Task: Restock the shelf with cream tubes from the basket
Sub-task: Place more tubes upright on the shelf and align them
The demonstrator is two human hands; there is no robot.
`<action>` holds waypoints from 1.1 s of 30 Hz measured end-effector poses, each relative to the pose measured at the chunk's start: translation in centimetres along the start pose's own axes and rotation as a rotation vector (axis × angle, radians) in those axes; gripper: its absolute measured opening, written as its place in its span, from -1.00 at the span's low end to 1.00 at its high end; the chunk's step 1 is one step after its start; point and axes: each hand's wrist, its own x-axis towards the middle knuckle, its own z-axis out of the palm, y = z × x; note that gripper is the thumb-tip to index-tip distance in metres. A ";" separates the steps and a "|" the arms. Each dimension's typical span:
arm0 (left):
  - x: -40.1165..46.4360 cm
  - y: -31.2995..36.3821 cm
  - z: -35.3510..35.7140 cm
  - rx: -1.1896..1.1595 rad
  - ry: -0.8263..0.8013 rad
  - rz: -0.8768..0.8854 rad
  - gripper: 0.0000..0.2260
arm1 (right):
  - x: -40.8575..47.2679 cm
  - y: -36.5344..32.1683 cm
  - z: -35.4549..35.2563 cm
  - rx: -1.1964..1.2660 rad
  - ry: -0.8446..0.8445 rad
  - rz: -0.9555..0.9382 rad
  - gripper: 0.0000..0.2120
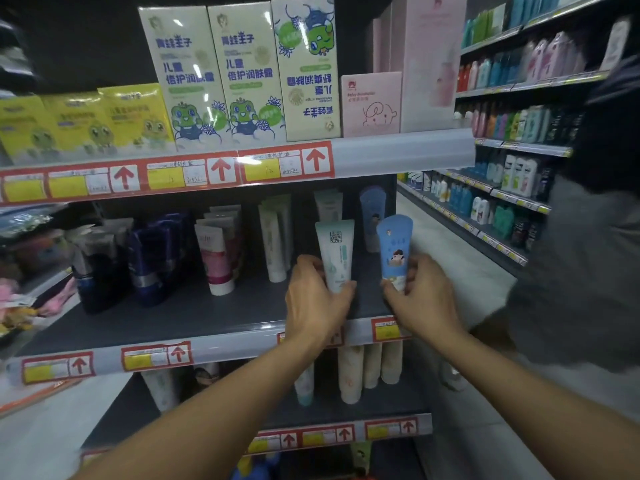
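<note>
Shop shelving fills the view, dark boards fronted by pale rails with red arrow labels. On the middle shelf [166, 317], going left to right, stand dark blue tubes [152, 258], a pink-and-white tube [216, 259], pale green tubes [275, 237], then the two in hand. The left hand [313, 299] holds a white tube [335, 254] with mint-green print, upright on its cap, its grip curled round the lower end. Just beside it, apart by a narrow gap, the right hand [427, 299] pinches the base of a blue tube [394, 249] with a scalloped top and a cartoon child. Both stand near the shelf's right end, with matching tubes in rows behind. Bare board lies open in front of the left-hand rows up to the rail. Green frog boxes [221, 77] stand above; an aisle opens rightward.
</note>
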 end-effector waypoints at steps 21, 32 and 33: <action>7.2 0.2 3.8 0.361 -0.036 -0.169 -0.42 | 7.7 -0.7 2.7 -0.294 -0.174 0.159 -0.61; 10.2 -1.2 5.6 0.341 -0.029 -0.165 -0.40 | 10.8 0.1 5.4 -0.266 -0.148 0.154 -0.50; 10.2 -1.3 5.7 0.331 -0.018 -0.159 -0.41 | 10.9 0.2 5.6 -0.264 -0.144 0.157 -0.49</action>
